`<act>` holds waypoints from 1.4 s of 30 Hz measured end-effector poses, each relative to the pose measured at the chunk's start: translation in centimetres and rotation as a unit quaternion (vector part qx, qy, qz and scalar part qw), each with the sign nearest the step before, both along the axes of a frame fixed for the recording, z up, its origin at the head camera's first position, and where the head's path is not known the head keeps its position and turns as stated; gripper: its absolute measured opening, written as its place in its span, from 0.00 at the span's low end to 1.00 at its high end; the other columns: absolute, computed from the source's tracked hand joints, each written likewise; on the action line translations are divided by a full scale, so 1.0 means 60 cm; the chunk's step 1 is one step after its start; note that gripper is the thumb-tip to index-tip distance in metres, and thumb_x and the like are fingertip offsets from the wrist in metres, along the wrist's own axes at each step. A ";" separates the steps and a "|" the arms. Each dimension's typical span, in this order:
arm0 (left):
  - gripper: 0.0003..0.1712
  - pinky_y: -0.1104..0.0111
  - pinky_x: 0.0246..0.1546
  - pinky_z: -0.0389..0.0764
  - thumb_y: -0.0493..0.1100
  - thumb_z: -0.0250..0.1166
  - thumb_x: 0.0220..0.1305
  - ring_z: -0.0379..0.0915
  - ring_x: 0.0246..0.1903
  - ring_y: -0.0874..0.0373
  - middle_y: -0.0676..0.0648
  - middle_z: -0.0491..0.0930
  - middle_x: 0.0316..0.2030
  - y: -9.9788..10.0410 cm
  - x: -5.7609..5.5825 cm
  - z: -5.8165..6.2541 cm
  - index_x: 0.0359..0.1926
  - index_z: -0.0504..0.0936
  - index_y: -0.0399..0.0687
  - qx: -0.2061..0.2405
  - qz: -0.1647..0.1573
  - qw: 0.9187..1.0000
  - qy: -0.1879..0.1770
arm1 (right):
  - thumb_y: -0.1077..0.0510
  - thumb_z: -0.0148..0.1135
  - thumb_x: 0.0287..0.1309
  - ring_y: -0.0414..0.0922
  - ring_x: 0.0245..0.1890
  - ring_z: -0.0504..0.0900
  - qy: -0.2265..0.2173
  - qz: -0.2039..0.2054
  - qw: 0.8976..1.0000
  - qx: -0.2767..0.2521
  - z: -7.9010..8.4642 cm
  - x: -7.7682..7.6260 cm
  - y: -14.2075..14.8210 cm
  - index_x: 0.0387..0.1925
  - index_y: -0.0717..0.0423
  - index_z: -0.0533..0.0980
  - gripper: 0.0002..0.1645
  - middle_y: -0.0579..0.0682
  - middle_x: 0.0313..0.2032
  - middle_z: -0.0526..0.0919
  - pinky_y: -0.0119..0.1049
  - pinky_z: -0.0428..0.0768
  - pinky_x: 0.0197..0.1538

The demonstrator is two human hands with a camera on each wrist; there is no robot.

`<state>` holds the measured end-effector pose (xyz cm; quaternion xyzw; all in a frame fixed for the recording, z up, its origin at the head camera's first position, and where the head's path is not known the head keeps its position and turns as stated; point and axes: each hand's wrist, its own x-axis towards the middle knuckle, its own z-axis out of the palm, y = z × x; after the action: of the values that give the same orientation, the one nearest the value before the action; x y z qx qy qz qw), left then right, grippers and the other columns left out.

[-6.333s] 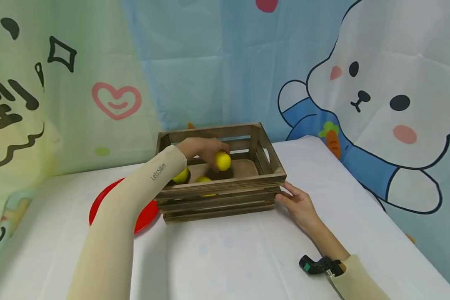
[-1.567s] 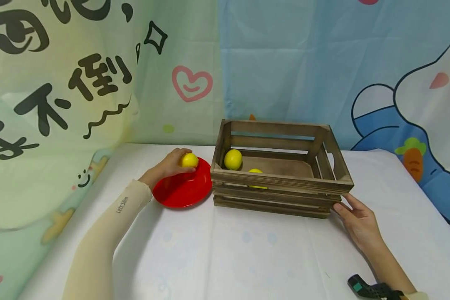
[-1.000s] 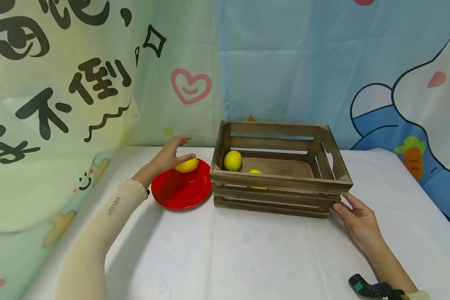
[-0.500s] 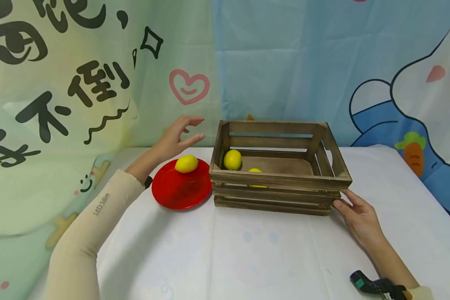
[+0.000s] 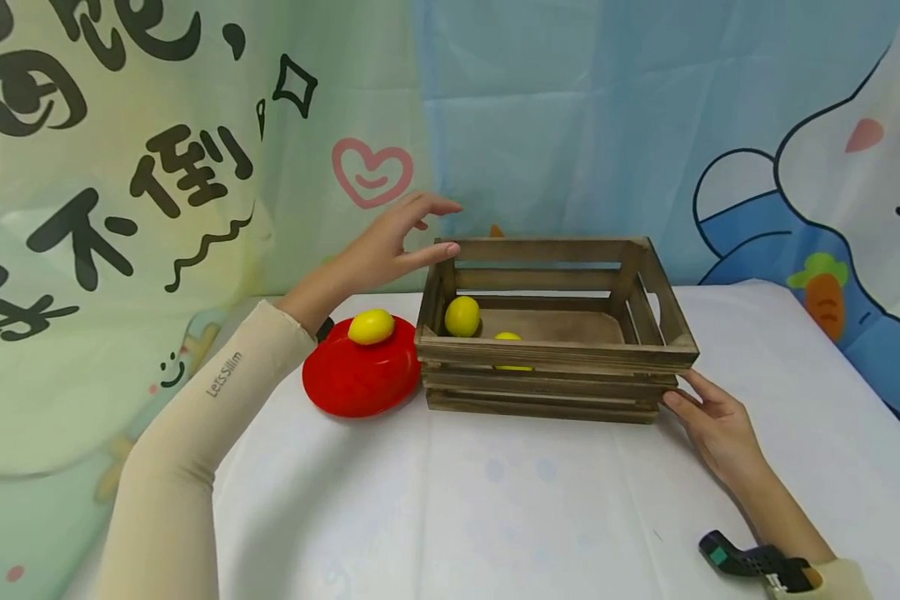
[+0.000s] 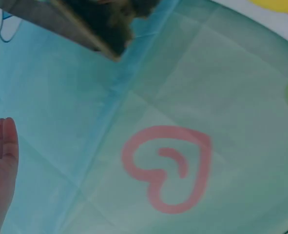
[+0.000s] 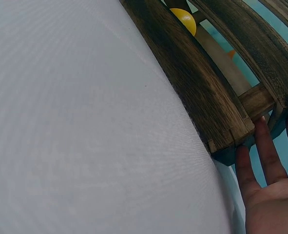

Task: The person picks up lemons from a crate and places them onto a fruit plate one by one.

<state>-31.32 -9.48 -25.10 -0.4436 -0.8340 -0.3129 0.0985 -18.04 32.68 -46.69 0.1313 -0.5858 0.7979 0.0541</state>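
My left hand (image 5: 397, 237) hovers over the left end of the wooden crate (image 5: 558, 357), thumb and fingers spread with nothing between them. Its fingers (image 6: 9, 141) show at the left edge of the left wrist view. A yellow lemon (image 5: 371, 327) lies on the red plate (image 5: 360, 385), left of the crate. Inside the crate, one lemon (image 5: 462, 316) sits by the left end and another lemon (image 5: 513, 367) is partly hidden behind the front slats. My right hand (image 5: 720, 433) touches the crate's front right corner, its fingers (image 7: 266, 153) fairly straight against the end.
A white cloth (image 5: 495, 508) covers the table. Behind it hangs a printed curtain (image 5: 525, 158), close to the crate's back side. A black wrist device (image 5: 753, 562) is strapped on the right wrist.
Earlier my left hand took a lemon from the crate and set it on the red plate. It then let go, rose and moved right toward the crate. The right hand stays at the crate's corner.
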 end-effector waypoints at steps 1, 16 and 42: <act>0.30 0.64 0.58 0.72 0.44 0.67 0.63 0.67 0.58 0.57 0.45 0.72 0.61 0.007 -0.001 0.004 0.64 0.71 0.41 0.002 -0.007 1.000 0.001 | 0.74 0.53 0.65 0.32 0.53 0.77 -0.002 -0.001 1.000 0.001 0.000 0.001 0.000 0.66 0.52 0.71 0.31 0.36 0.62 0.72 0.23 0.77 0.52; 0.28 0.66 0.55 0.72 0.38 0.70 0.60 0.70 0.56 0.54 0.41 0.75 0.56 0.105 -0.029 0.015 0.59 0.74 0.34 0.033 -0.130 0.991 0.023 | 0.74 0.53 0.64 0.32 0.53 0.76 -0.008 -0.031 0.999 0.027 -0.017 0.019 -0.018 0.64 0.51 0.73 0.30 0.33 0.59 0.75 0.22 0.76 0.51; 0.29 0.62 0.59 0.71 0.48 0.71 0.59 0.69 0.58 0.59 0.52 0.74 0.57 0.161 -0.037 -0.027 0.60 0.74 0.47 -0.104 -0.188 0.963 -0.161 | 0.75 0.55 0.63 0.34 0.54 0.76 0.019 -0.020 0.999 0.030 -0.003 0.034 -0.073 0.62 0.46 0.76 0.31 0.36 0.59 0.76 0.25 0.77 0.52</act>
<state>-33.52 0.18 -26.73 -0.5438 -0.7684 -0.3049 -0.1445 -16.02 28.28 -46.87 0.1357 -0.6108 0.7762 0.0773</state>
